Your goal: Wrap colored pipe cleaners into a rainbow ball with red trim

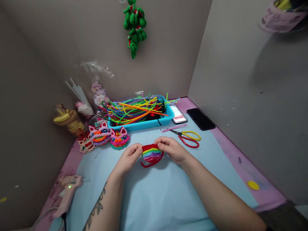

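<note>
Between my two hands is a small rainbow-striped piece of bent pipe cleaners (151, 154), red along its top edge. A loose red end curls out below it. The fingers of my left hand (132, 155) pinch its left edge, and those of my right hand (172, 149) pinch its upper right corner. Both hands hold it a little above the light blue cloth (157, 199). Close by on the right lie scissors (188, 137) with one red and one yellow handle. A pink stick (174, 127) lies just behind them.
At the back stands a blue tray (141, 125) heaped with colourful pipe cleaners. Several fuzzy animal-face figures (119, 138) sit to its left. A phone (200, 119) lies at right. A pink glue gun (70, 194) with its cord rests at left; a yellow disc (253, 185) lies front right.
</note>
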A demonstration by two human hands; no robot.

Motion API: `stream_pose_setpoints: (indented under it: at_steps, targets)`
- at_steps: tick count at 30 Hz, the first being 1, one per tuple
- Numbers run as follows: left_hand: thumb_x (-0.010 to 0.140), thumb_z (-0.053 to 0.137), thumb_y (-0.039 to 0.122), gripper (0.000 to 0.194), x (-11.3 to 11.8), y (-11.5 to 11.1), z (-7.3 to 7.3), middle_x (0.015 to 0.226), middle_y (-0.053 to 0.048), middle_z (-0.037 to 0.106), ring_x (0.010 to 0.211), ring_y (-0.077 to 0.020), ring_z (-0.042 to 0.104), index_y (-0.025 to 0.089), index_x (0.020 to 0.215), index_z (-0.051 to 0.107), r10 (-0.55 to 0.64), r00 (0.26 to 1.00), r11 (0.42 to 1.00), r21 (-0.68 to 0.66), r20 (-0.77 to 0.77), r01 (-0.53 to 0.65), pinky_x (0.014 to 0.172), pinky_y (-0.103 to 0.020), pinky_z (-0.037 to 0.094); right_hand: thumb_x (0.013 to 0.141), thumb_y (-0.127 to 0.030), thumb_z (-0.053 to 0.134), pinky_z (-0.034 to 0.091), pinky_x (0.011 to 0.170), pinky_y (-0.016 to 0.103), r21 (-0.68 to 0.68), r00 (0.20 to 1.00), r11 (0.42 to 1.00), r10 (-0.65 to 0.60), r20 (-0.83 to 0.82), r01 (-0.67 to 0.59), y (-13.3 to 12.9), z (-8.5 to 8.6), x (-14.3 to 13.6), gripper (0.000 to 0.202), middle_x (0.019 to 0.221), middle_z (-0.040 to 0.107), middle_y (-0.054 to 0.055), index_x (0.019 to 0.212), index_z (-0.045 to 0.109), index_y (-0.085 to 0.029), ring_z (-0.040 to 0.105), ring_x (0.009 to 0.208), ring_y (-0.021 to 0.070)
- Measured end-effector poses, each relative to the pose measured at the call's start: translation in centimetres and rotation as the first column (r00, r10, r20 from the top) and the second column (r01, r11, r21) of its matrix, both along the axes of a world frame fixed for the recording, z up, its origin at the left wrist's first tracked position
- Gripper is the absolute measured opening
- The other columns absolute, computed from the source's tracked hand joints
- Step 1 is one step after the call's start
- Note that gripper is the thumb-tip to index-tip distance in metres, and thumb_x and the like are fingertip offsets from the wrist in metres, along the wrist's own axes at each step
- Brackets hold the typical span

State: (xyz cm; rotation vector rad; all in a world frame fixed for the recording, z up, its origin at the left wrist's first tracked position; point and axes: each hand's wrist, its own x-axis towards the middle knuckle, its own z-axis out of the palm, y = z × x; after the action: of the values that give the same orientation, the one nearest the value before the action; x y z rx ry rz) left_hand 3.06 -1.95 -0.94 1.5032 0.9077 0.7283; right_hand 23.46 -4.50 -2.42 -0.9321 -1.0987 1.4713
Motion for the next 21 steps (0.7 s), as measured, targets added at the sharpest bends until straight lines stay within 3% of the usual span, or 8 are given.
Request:
stream_pose_setpoints:
  at_steps: [5, 11, 17, 21]
  targets:
    - [0.082, 0.055, 0.050, 0.040, 0.0, 0.1, 0.4, 0.086, -0.007, 0.067, 0.082, -0.0183, 0.058, 0.013, 0.090, 0.067, -0.099, 0.995, 0.995, 0.016, -0.008, 0.099, 0.079, -0.029, 0.043, 0.071, -0.046, 0.072, 0.039, 0.056, 0.023, 0.045, 0.995, 0.998, 0.045, 0.086, -0.049, -0.3, 0.1, -0.2, 0.032, 0.062, 0.057, -0.003, 0.072, 0.060, -0.016, 0.050, 0.055, 0.0098]
    - [0.080, 0.060, 0.046, 0.034, 0.5, -0.4, 0.2, 0.068, -0.002, 0.062, 0.065, -0.0130, 0.053, 0.013, 0.076, 0.065, -0.178, 0.982, 0.984, -0.020, -0.069, 0.177, 0.062, -0.024, 0.041, 0.071, -0.043, 0.072, 0.040, 0.056, 0.024, 0.073, 0.984, 0.993, 0.079, 0.161, -0.092, -0.5, -0.1, -0.6, 0.029, 0.064, 0.059, -0.002, 0.074, 0.063, -0.016, 0.052, 0.057, 0.0105]
    - [0.078, 0.063, 0.041, 0.028, 0.5, -0.4, 0.3, 0.064, 0.001, 0.059, 0.060, -0.0109, 0.049, 0.013, 0.072, 0.064, -0.065, 0.996, 0.998, 0.011, -0.055, 0.066, 0.060, -0.023, 0.038, 0.077, -0.045, 0.066, 0.047, 0.078, 0.033, 0.168, 0.979, 0.986, -0.048, 0.199, 0.014, -0.4, 0.4, 0.0, 0.032, 0.098, 0.067, 0.006, 0.097, 0.067, -0.020, 0.062, 0.086, 0.0190]
    - [0.080, 0.061, 0.039, 0.026, 0.2, -0.3, 0.4, 0.069, 0.000, 0.061, 0.065, -0.0121, 0.052, 0.014, 0.074, 0.064, 0.023, 0.997, 0.993, 0.121, -0.077, -0.014, 0.064, -0.023, 0.040, 0.075, -0.043, 0.067, 0.047, 0.086, 0.037, 0.228, 0.961, 0.971, -0.125, 0.245, 0.068, 0.0, 0.2, 0.8, 0.031, 0.104, 0.065, 0.007, 0.098, 0.065, -0.021, 0.060, 0.098, 0.0219]
